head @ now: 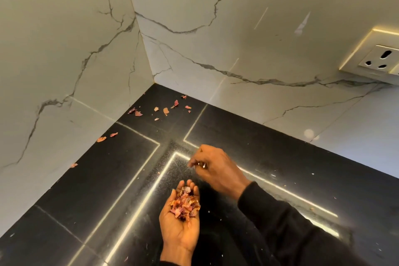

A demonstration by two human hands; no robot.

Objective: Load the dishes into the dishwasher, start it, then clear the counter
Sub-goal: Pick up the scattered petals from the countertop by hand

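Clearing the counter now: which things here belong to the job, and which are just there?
Job: loose peel scraps near the corner; peel pile in the cupped left hand; right hand; counter.
Just there: wall socket; marble backsplash.

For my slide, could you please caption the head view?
Left hand cups pink flakes; right hand hovers above black counter.

Dry pink-orange peel scraps point(165, 111) lie scattered by the black counter's point(86, 190) back corner, more heaped in the left hand point(179, 230).

The wall socket point(381, 60) is cut off by the right edge. The fingers point(192, 162) of the right hand point(212, 168) are blurred; whether they pinch anything is unclear. Peels point(184, 204) hide the palm of the left hand point(179, 230).
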